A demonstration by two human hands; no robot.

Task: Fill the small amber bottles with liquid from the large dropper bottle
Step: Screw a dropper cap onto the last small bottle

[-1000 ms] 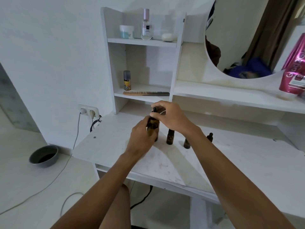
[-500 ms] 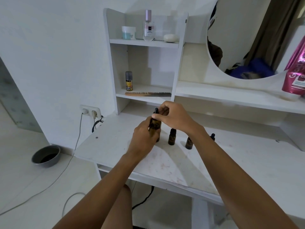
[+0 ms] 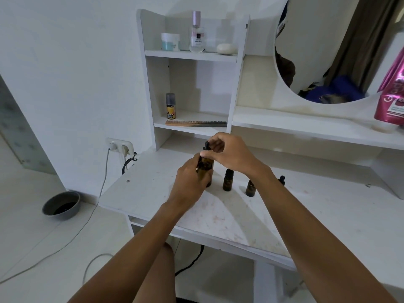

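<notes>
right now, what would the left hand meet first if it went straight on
The large dropper bottle that the left hand grips; behind it, probably the shelf unit, depth unclear.

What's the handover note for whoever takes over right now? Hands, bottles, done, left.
Left hand: grips the large dropper bottle, upright and apparently on the table.
Right hand: pinches its dropper cap; cannot tell whether it is seated or loosened.
To the right stand a capped small amber bottle, a second small bottle with its top hidden by the forearm, and a black dropper tip beyond it.
Done: no filling visible.
Left: open the large bottle, uncap the small ones, fill each.
</notes>
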